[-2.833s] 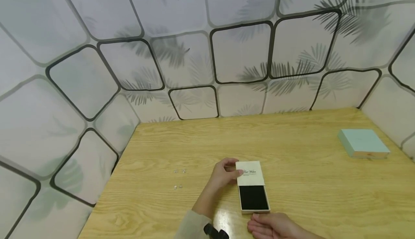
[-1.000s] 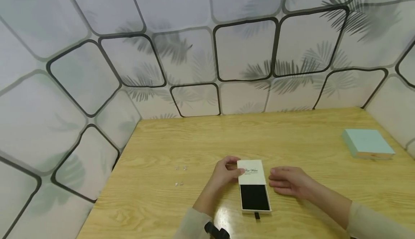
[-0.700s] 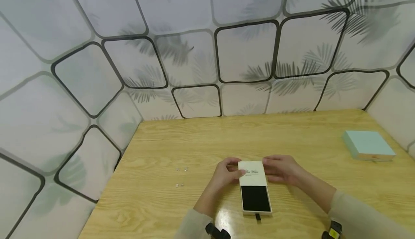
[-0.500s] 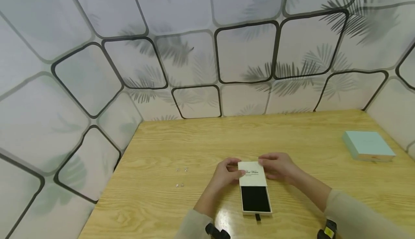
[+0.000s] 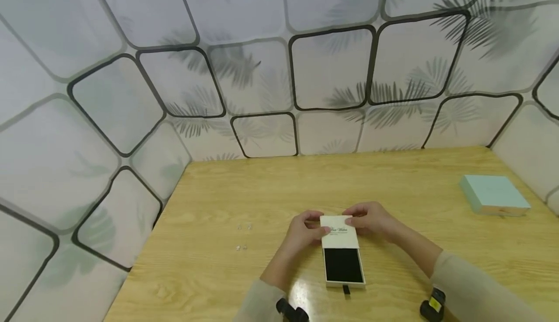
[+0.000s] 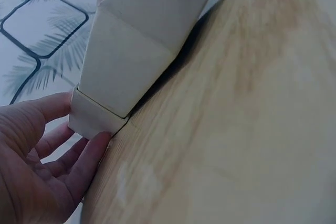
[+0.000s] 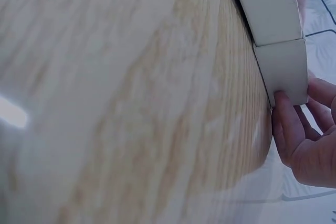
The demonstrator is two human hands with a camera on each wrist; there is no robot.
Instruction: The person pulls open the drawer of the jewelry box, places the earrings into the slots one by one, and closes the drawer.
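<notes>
Beige sleeves (image 5: 478,285); black wrist devices (image 5: 291,311); a yellow patch (image 5: 435,304) on the right one.

Wood-grain tabletop (image 5: 188,283), w/ a patch of glare beside a white box (image 5: 342,243) lying flat, its black-lined drawer (image 5: 343,265) partway out twd. the near side, black tab (image 5: 346,290) in front. At l., well apart, four tiny clear pcs. (image 5: 238,247) in two rows; far r., nr. the edge, a pale-blue box (image 5: 495,194).
</notes>
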